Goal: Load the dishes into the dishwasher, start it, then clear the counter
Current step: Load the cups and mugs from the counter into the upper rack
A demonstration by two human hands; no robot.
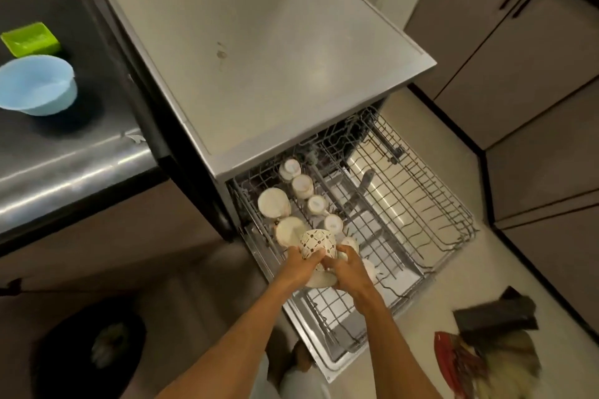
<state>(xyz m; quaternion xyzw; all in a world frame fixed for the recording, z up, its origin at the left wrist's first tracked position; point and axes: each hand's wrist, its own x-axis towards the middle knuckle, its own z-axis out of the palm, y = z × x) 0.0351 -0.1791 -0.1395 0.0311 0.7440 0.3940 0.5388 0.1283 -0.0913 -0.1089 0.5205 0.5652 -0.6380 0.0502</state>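
The dishwasher is open and its wire rack is pulled out over the floor. Both hands are at the near left corner of the rack, and together they hold 1 patterned cup.

The left hand curls its fingers around the cup's left side. The right hand curls around its right side. The 2 hands almost touch.

The cup looks upside down. Its closed bottom points up and a little away from the person. Its mouth points down toward the hands, so its long way runs from the hands up and away, tipped a bit.

A white dish peeks out just under the hands. I cannot tell if a hand holds it.

Behind the cup, 4 small white cups sit bottom up in a slanted row. 2 white bowls sit left of that row. The right side of the rack is bare wire.

On the dark counter, far to the left, sit a blue bowl and a green tub.
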